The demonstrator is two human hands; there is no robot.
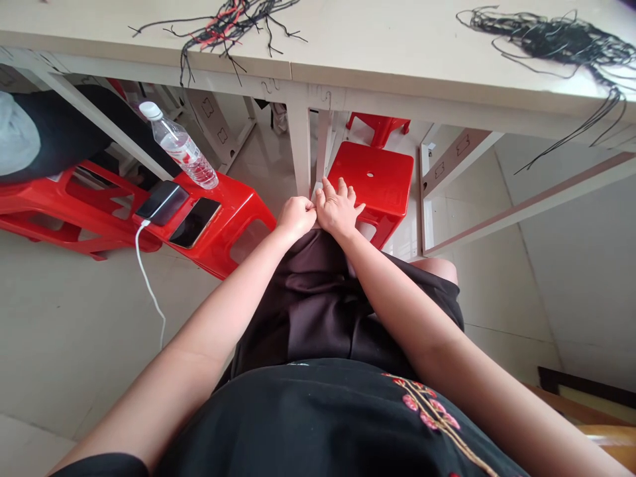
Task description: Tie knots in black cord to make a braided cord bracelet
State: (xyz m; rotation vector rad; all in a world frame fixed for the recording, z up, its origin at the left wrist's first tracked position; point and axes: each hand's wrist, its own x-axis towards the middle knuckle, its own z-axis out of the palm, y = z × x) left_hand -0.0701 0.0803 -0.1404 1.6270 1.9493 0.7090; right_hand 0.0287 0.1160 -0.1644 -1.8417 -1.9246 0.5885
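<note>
Side by side, my two hands are just beyond the dark cloth [318,258] over my lap, under the front edge of the table. My left hand [297,216] is closed, its thumb and finger pinched together; whatever they hold, if anything, is too small to make out. Right beside it, my right hand [338,207] lies palm down with its fingers spread, its edge close to or touching the left fingertips. Beyond the right hand stands a red plastic stool [375,169].
On the pale table [372,40] lie a bundle of black and red cords [231,26] and a tangle of black cords [556,40]. Left, a red stool [243,205] holds a water bottle [183,149], a phone [195,222] and a black device [163,202] with a white cable. Another person sits far left.
</note>
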